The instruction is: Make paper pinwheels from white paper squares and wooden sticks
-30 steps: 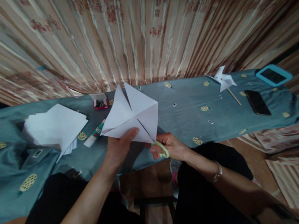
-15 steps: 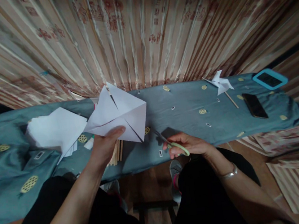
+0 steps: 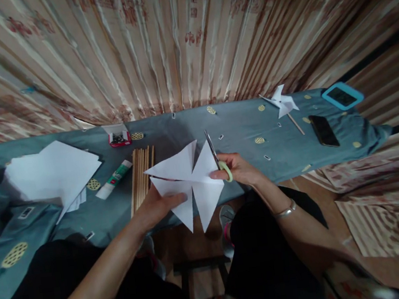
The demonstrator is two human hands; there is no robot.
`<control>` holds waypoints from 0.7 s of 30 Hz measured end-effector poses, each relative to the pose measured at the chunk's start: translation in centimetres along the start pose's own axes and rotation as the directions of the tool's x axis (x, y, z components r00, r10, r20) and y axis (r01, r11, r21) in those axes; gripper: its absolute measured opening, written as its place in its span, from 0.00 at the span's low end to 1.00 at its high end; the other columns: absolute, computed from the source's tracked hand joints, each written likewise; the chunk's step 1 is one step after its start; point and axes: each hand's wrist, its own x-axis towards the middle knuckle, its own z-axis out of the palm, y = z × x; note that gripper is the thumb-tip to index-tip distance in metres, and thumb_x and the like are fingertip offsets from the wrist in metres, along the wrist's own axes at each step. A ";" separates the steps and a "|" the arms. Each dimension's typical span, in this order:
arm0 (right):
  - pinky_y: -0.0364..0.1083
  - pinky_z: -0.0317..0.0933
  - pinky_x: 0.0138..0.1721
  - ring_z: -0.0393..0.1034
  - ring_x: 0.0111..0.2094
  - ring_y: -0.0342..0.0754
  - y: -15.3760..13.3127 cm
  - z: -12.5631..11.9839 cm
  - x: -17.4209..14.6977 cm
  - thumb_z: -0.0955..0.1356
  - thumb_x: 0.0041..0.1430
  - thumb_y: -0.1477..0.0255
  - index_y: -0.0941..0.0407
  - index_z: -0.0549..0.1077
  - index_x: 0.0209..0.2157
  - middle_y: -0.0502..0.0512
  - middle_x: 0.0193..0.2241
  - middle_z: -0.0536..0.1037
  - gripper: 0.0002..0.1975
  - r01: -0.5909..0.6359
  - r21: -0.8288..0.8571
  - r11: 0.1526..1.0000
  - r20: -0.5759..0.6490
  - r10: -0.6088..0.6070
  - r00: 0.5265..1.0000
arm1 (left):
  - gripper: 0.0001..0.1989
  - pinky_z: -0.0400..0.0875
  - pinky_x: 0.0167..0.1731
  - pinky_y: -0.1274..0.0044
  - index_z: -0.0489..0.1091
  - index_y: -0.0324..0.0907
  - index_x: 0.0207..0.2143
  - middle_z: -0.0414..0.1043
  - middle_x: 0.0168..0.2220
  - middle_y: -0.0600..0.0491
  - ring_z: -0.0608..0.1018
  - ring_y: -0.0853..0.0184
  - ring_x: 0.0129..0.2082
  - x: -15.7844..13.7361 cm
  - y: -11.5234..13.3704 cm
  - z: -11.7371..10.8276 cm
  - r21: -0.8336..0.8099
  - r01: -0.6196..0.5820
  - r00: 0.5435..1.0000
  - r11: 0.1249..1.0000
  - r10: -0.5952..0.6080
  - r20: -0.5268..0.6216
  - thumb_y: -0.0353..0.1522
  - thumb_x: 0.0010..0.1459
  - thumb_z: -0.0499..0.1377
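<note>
A white sheet of paper [image 3: 206, 180] with slits running in from its corners is gripped by my left hand [image 3: 158, 204], thumb on top. Its flaps spread apart along the cuts. My right hand [image 3: 238, 168] is closed around scissors [image 3: 225, 168] with pale green handles, their blades pointing away along the paper's right edge. The right fingers also touch that edge. Just left of the paper lie several wooden sticks [image 3: 140, 174], partly behind my left hand. A glue stick [image 3: 114, 179] lies beside them.
A stack of white paper [image 3: 51, 170] lies at the left of the cloth-covered table [image 3: 241, 130]. Behind the sticks stands a small red box [image 3: 119, 138]. On the right are a paper pinwheel [image 3: 284, 102], a phone [image 3: 323, 130] and a blue-framed device [image 3: 343, 96]. A curtain hangs behind.
The cut paper has moved right and nearer to me and has turned, its slits now gaping. My right hand has brought the scissors up to its edge. The view has shifted slightly.
</note>
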 end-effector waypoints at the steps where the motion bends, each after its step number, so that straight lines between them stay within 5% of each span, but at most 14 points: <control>1: 0.40 0.64 0.29 0.68 0.25 0.39 0.0 0.1 -0.1 0.79 0.36 0.67 0.58 0.76 0.33 0.45 0.25 0.77 0.20 -0.009 0.009 1.000 0.008 0.008 1.000 | 0.19 0.77 0.29 0.66 0.76 0.42 0.32 0.79 0.29 0.48 0.80 0.56 0.28 0.1 0.1 -0.1 -0.027 0.051 0.998 0.998 -0.050 0.024 0.34 0.34 0.73; 4: 0.39 0.61 0.25 0.67 0.22 0.38 -0.1 0.3 -0.2 0.79 0.36 0.68 0.57 0.77 0.32 0.44 0.23 0.76 0.18 0.021 0.038 0.999 -0.064 -0.019 0.998 | 0.19 0.76 0.31 0.73 0.76 0.44 0.34 0.80 0.31 0.52 0.80 0.59 0.31 0.5 1.1 -0.3 -0.165 0.136 0.988 0.977 -0.122 0.097 0.38 0.37 0.73; 11: 0.41 0.65 0.27 0.68 0.23 0.40 -0.5 2.6 1.2 0.81 0.29 0.67 0.55 0.77 0.30 0.44 0.24 0.79 0.22 0.212 0.205 0.955 -0.418 -0.110 0.902 | 0.20 0.74 0.46 0.71 0.76 0.47 0.42 0.78 0.43 0.52 0.76 0.58 0.50 0.8 2.5 -0.1 -0.416 0.042 0.953 0.908 0.089 0.290 0.45 0.49 0.67; 15: 0.42 0.67 0.31 0.69 0.25 0.41 -0.6 4.4 1.9 0.80 0.29 0.66 0.55 0.76 0.32 0.45 0.26 0.79 0.23 0.268 0.223 0.937 -0.444 -0.148 0.884 | 0.24 0.71 0.49 0.68 0.73 0.51 0.47 0.74 0.51 0.54 0.72 0.56 0.55 0.5 2.1 0.5 -0.318 -0.044 0.968 0.947 0.119 0.222 0.40 0.45 0.71; 21: 0.43 0.64 0.29 0.68 0.24 0.42 -0.3 6.9 2.6 0.80 0.31 0.63 0.55 0.73 0.35 0.45 0.23 0.77 0.26 0.241 0.153 0.958 -0.338 -0.178 0.924 | 0.21 0.68 0.55 0.63 0.72 0.45 0.43 0.77 0.42 0.52 0.77 0.56 0.47 0.7 1.4 1.5 -0.290 -0.138 0.990 0.947 0.138 -0.021 0.36 0.45 0.70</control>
